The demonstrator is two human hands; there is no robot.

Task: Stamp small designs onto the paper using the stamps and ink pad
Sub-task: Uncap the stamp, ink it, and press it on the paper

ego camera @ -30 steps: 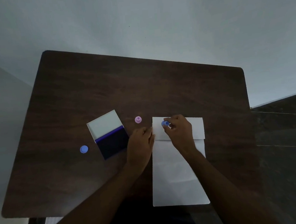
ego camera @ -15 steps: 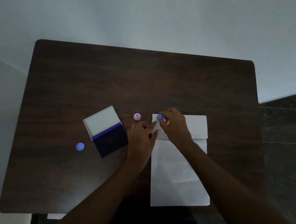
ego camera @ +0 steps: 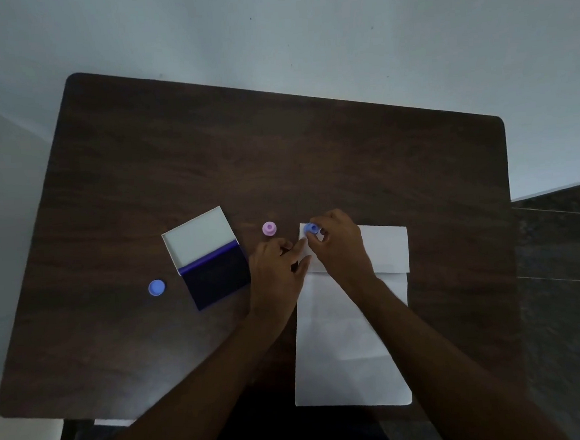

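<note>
At the left of the dark wooden table [ego camera: 277, 152] lies a round blue stamp cap [ego camera: 156, 287], by itself. Just right of it sits the open ink pad [ego camera: 217, 276], its pale lid [ego camera: 199, 236] folded back and the dark blue inked face turned up. Farther right a small pink stamp [ego camera: 269, 228] stands upright, apart from both hands. The left hand [ego camera: 277, 272] rests at the left edge of the white paper [ego camera: 351, 335], fingers loosely extended and pressing the sheet flat, gripping nothing. The right hand [ego camera: 340, 247] pinches a small blue stamp [ego camera: 312, 229] between fingertips at the paper's far left corner; whether its face touches the sheet I cannot tell. The stamp looks light, rigid plastic, easy to tip, so it is best held low on its narrow neck and pushed straight down. The paper seems thin and apt to slide on the smooth tabletop, which is why steadying its edge matters.
</note>
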